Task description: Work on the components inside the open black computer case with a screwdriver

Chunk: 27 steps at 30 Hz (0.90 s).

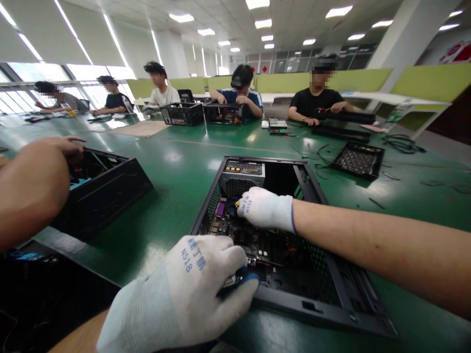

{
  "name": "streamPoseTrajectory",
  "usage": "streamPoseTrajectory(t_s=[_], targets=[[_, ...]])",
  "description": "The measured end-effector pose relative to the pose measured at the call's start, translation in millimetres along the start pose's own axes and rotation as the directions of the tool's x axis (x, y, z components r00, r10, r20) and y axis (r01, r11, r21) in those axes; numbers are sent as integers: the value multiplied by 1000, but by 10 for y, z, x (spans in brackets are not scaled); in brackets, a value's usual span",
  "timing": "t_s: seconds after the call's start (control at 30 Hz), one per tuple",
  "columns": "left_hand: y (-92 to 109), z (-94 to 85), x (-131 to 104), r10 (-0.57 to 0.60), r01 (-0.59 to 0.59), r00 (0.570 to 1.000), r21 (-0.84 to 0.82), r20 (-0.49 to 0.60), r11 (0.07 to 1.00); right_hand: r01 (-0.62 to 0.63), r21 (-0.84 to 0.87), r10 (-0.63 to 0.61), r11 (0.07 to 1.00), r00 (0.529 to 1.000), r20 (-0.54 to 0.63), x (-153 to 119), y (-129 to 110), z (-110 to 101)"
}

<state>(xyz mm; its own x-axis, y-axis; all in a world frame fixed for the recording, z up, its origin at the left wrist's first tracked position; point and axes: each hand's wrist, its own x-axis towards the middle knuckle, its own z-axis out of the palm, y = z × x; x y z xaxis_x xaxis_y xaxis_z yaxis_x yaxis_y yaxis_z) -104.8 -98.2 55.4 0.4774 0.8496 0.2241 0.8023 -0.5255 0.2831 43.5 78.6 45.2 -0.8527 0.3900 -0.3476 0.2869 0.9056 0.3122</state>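
Note:
An open black computer case [324, 299] lies on its side in front of me, with a power supply [241, 181] at its far left corner and a motherboard [253, 242] inside. My left hand [206, 284], in a white glove, is closed around the case's near-left edge; a small shiny bit shows between thumb and forefinger. My right hand [261, 208], also gloved, reaches in from the right with its fingers curled down at the round CPU fan [232, 206]. Its fingertips are hidden, so what they pinch cannot be made out. A purple connector [220, 210] sits left of the fan.
At left, a neighbour's bare hand [66, 147] reaches into another black case [106, 196]. A dark panel or case [47, 299] fills the near left. Beyond on the green table [176, 166] are a black tray [358, 161], loose cables [403, 143] and several people working on computer parts.

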Motion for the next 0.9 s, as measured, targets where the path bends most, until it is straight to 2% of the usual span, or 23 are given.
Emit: streamPoseTrajectory(t_s=[0.17,0.47,0.7,0.83,0.9], targets=[[-18,7,2,10,-10,1000,-6,-11,1000,19,34,-20,999,999,25,-181,-13,-94],[-12,8,-5,-5,4,1000,-26,-29,1000,-179,102,171,979,982,84,-537,122,29],[-3,-83,83,-65,64,998,-62,-16,996,-247,67,243,967,968,63,-562,148,-48],[-47,-101,229,-99,99,995,-16,33,995,-327,66,320,943,942,99,-480,260,57],[-96,-74,344,-99,98,995,29,30,995,-355,125,351,927,935,49,-420,338,129]])
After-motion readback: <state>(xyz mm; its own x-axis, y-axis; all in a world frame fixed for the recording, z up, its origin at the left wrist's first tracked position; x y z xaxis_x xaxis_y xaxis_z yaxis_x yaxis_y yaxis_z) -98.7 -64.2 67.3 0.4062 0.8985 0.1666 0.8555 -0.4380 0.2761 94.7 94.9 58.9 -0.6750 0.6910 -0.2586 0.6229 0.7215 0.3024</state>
